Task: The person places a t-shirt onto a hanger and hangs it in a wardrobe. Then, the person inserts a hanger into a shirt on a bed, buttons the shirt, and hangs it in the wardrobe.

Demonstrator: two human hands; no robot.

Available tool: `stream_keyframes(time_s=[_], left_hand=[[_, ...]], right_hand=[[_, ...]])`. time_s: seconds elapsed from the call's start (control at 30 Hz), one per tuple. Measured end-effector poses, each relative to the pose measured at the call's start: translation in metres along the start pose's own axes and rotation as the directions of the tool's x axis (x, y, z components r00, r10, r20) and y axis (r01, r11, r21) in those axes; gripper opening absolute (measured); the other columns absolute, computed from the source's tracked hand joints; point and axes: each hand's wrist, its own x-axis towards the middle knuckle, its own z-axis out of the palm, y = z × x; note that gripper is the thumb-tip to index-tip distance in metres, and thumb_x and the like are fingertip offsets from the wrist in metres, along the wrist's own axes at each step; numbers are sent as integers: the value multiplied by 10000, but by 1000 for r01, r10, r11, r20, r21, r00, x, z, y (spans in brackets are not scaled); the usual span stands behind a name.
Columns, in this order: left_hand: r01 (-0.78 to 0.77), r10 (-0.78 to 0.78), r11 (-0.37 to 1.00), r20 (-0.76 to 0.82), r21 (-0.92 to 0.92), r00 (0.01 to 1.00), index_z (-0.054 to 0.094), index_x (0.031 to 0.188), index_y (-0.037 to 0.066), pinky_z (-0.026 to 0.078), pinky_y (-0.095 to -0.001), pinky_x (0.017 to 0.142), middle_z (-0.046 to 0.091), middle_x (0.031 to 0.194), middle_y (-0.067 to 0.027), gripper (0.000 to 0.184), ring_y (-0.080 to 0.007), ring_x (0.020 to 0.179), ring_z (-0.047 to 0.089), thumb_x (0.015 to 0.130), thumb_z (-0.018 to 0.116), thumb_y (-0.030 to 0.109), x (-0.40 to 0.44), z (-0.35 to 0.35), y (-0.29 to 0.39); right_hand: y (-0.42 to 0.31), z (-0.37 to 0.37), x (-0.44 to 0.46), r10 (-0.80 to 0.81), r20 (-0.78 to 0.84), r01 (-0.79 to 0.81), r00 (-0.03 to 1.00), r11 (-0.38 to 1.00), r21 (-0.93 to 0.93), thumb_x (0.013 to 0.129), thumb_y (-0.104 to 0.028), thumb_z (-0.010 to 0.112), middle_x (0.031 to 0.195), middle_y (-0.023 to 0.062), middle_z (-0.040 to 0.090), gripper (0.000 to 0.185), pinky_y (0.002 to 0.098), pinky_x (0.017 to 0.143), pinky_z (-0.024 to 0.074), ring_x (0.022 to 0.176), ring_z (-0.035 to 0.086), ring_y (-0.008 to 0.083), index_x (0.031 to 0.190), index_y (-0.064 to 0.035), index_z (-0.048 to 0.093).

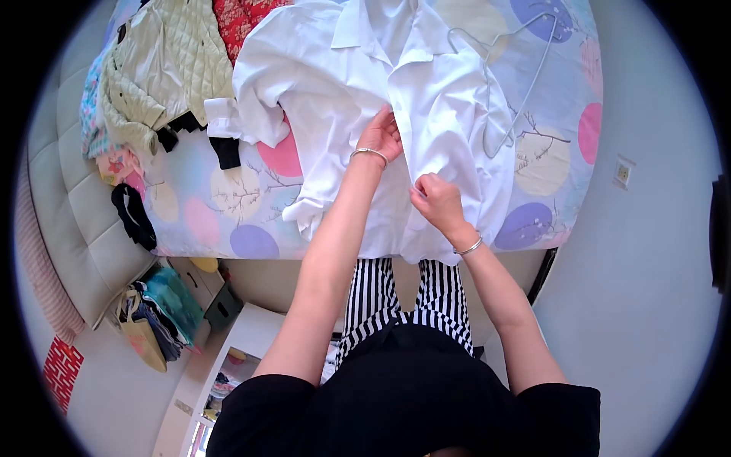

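Note:
A white collared long-sleeved shirt (pixel 327 99) lies spread front-up on the bed, its collar pointing away from me and its hem at the bed's near edge. My left hand (pixel 379 139) is at the middle of the front opening, palm turned partly up, fingers curled at the placket edge; its fingertips are partly hidden. Lower down the same edge, my right hand (pixel 438 202) is closed, pinching the placket. Whether a button is between the fingers cannot be made out. A pale wire hanger (pixel 525 91) rests to the right, partly over the shirt's side.
The bed (pixel 251 241) has a dotted, branch-patterned cover. At the upper left lie a cream quilted jacket (pixel 199 53), a red patterned cloth (pixel 242 23) and a black item (pixel 131 217). Bags (pixel 145 327) hang at lower left near a white cabinet (pixel 255 327). A wall outlet (pixel 624 172) is at right.

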Motion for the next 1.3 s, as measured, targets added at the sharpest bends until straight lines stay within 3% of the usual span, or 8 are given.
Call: stream_keyframes(time_s=[0.13, 0.3, 0.4, 0.47, 0.67, 1.0, 1.1, 1.3], left_hand=[[-60, 62, 995, -20, 81, 998, 587, 1009, 6, 507, -320, 767, 624, 974, -92, 225, -204, 860, 606, 870, 572, 182, 22, -3, 9], [-254, 275, 866, 12, 431, 961, 604, 911, -13, 479, -269, 561, 612, 787, -67, 148, -150, 670, 588, 829, 614, 110, 12, -4, 5], [-395, 486, 761, -49, 516, 872, 602, 829, -38, 460, -251, 519, 614, 762, -56, 158, -138, 619, 575, 787, 658, 104, 12, -5, 4], [-354, 660, 383, 16, 853, 752, 608, 811, -49, 457, -253, 531, 623, 733, -58, 173, -137, 612, 584, 772, 660, 111, 19, -17, 14], [-401, 685, 9, 286, 916, 670, 632, 748, -21, 451, -298, 516, 630, 637, -98, 223, -166, 541, 587, 728, 678, 197, 14, -19, 5], [-259, 658, 43, 168, 965, 734, 631, 735, -32, 476, -310, 545, 642, 665, -84, 269, -174, 570, 599, 702, 725, 217, 48, -57, 10], [-249, 595, 340, -3, 907, 804, 629, 806, -42, 486, -299, 587, 649, 753, -72, 264, -177, 641, 603, 704, 726, 181, 52, -56, 11], [-449, 736, 307, 90, 839, 671, 589, 931, -43, 469, -338, 711, 637, 902, -124, 338, -247, 809, 605, 697, 711, 168, 63, -61, -2]], right_hand=[[-4, 5, 8, 6, 175, -2, 985, 1000, -25, 712, -129, 619, 727, 77, 562, 113, 373, 551, 459, 634, 567, 272, 751, -53, 544], [-10, 18, 80, 230, -301, -100, 925, 914, 393, 775, -217, 630, 874, 116, 589, 240, 325, 612, 472, 695, 579, 241, 901, -23, 565], [4, 26, 117, 312, -151, -256, 938, 917, 307, 777, -273, 644, 817, 136, 615, 286, 335, 619, 476, 684, 598, 259, 875, -12, 581], [10, 33, 127, 326, -104, -286, 940, 915, 285, 800, -323, 639, 696, 96, 633, 315, 302, 584, 471, 612, 598, 208, 809, -9, 615], [19, 31, 139, 413, 89, -419, 906, 906, 54, 840, -362, 519, 685, 166, 633, 396, 386, 609, 474, 655, 616, 336, 726, 5, 614], [64, 61, 135, 478, 417, -617, 773, 415, 669, 863, -154, 538, 723, 143, 654, 242, 258, 554, 517, 599, 640, 176, 788, 69, 598], [64, 55, 139, 485, 495, -671, 721, 311, 673, 861, -121, 537, 794, 154, 654, 205, 252, 605, 535, 657, 655, 196, 859, 76, 594], [65, 50, 145, 470, 609, -760, 640, 265, 594, 852, -160, 563, 835, 112, 654, 201, 260, 695, 519, 767, 661, 189, 920, 27, 586]])
